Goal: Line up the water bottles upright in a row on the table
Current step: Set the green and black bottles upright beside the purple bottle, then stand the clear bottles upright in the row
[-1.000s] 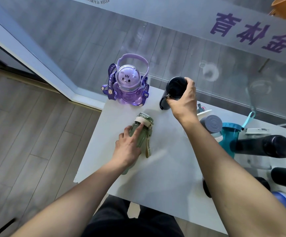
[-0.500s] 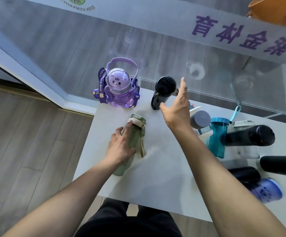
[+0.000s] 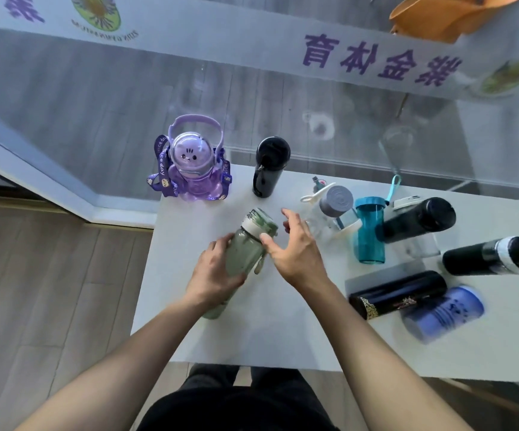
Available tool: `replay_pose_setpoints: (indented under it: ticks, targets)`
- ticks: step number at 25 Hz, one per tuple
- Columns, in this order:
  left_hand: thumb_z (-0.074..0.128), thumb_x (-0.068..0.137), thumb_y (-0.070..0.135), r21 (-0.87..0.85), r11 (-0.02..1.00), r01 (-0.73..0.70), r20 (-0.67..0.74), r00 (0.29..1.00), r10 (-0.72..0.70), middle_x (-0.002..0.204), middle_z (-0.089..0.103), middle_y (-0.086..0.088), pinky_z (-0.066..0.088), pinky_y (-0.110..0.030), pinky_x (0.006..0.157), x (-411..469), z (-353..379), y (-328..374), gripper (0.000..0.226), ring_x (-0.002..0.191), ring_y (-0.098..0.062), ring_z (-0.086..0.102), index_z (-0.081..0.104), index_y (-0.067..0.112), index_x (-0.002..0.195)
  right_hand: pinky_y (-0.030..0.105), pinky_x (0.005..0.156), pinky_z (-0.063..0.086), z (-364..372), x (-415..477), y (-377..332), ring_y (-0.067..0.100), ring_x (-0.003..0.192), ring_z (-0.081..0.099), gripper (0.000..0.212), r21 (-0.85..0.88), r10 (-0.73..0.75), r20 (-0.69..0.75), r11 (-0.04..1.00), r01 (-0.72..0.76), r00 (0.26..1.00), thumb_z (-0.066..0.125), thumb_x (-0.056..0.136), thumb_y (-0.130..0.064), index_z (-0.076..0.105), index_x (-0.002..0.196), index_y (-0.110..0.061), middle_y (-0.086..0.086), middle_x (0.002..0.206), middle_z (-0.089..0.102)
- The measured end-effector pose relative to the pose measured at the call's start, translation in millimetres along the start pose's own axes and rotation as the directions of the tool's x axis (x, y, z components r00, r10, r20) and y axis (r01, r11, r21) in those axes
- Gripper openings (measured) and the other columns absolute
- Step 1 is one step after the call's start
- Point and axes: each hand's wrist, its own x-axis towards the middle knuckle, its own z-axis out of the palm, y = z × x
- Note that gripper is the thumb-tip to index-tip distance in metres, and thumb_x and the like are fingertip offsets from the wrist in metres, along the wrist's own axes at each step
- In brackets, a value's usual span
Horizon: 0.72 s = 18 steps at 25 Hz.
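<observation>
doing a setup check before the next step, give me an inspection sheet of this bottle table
surface: white table, bare in front of the person
job's things: purple bottle and black bottle upright at the far edge; green bottle tilted between the hands
clutter: pile of bottles lying at the right, among them a teal bottle and a blue bottle
grippers: left hand in a grip on the green bottle's body; right hand open, thumb at its cap
cables: nothing seen
surroundings: glass wall with purple lettering, wood floor
</observation>
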Motion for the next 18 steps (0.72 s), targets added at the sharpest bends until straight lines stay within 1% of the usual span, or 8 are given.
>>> replay_pose_setpoints:
  ticks: [2,4,6,8,10,13,15,18]
  targets:
    - [0.081,0.066,0.025,-0.027,0.995,-0.101,-0.005,0.995,0.101,0.129,0.052,0.002,0.046,-0.034,0.099,-10.5,0.0,6.2,0.087,0.117,-0.018,0.052,0.039,0.027,0.142,0.038,0.102,0.049,-4.9,-5.2,-2.8,0.017,0.115,0.058,0.072,0.042,0.063,0.027,0.997,-0.064,0.998,0.067,0.081,-0.062,0.046,0.140,-0.026,0.001,0.125,0.060]
    - [0.082,0.066,0.022,-0.030,0.983,-0.184,-0.014,0.983,0.183,0.132,0.051,0.005,0.047,-0.037,0.099,-17.6,0.6,11.1,0.088,0.119,-0.017,0.051,0.037,0.027,0.141,0.038,0.096,0.053,-11.8,-12.6,-6.6,0.012,0.106,0.063,0.067,0.131,0.113,0.067,0.984,-0.121,0.991,0.070,0.074,-0.067,0.053,0.128,-0.031,-0.009,0.113,0.064]
    - [0.084,0.065,0.019,-0.028,0.968,-0.250,-0.021,0.968,0.249,0.132,0.050,0.004,0.048,-0.041,0.097,-21.3,2.7,14.5,0.089,0.118,-0.018,0.052,0.037,0.025,0.140,0.035,0.092,0.056,-18.8,-21.8,-8.1,0.007,0.100,0.065,0.065,0.193,0.138,0.062,0.970,-0.148,0.988,0.078,0.071,-0.060,0.054,0.124,-0.031,-0.014,0.108,0.066]
    - [0.086,0.065,0.020,-0.039,0.958,-0.284,-0.022,0.959,0.283,0.130,0.051,0.004,0.050,-0.042,0.093,-23.6,5.3,22.1,0.087,0.115,-0.018,0.053,0.038,0.026,0.138,0.031,0.088,0.058,-26.6,-33.1,-7.7,-0.001,0.096,0.065,0.065,0.241,0.144,0.007,0.960,-0.141,0.990,0.084,0.070,-0.050,0.052,0.123,-0.030,-0.016,0.105,0.065]
    - [0.086,0.068,0.026,-0.078,0.946,-0.315,-0.022,0.949,0.314,0.124,0.054,0.004,0.052,-0.040,0.089,-23.5,7.4,33.6,0.081,0.109,-0.016,0.056,0.040,0.026,0.134,0.027,0.084,0.057,-33.4,-43.5,-5.6,-0.002,0.095,0.064,0.066,0.249,0.112,-0.075,0.964,-0.091,0.991,0.086,0.070,-0.046,0.049,0.123,-0.030,-0.016,0.105,0.063]
    - [0.084,0.073,0.034,-0.092,0.920,-0.380,-0.025,0.925,0.380,0.120,0.061,0.005,0.051,-0.033,0.086,-21.3,6.9,54.3,0.072,0.106,-0.014,0.060,0.042,0.025,0.131,0.028,0.088,0.055,-41.4,-55.1,-3.3,0.006,0.100,0.062,0.068,0.208,0.020,-0.196,0.978,0.021,0.980,0.085,0.069,-0.044,0.049,0.126,-0.032,-0.010,0.112,0.060]
    - [0.083,0.074,0.032,-0.089,0.909,-0.408,-0.026,0.913,0.407,0.123,0.062,0.009,0.050,-0.030,0.088,-16.6,4.4,64.0,0.071,0.110,-0.012,0.060,0.043,0.025,0.133,0.025,0.092,0.052,-43.9,-58.0,-2.0,0.007,0.106,0.058,0.070,0.154,-0.060,-0.222,0.983,0.096,0.973,0.085,0.070,-0.040,0.051,0.130,-0.030,-0.008,0.117,0.057]
    - [0.080,0.075,0.027,-0.086,0.905,-0.417,0.014,0.908,0.419,0.121,0.059,0.017,0.050,-0.031,0.091,-13.0,-3.1,72.4,0.067,0.113,-0.009,0.059,0.044,0.028,0.132,0.021,0.094,0.049,-48.3,-57.6,0.2,0.003,0.109,0.051,0.070,0.096,-0.139,-0.201,0.982,0.161,0.970,0.084,0.072,-0.035,0.051,0.133,-0.029,-0.006,0.121,0.055]
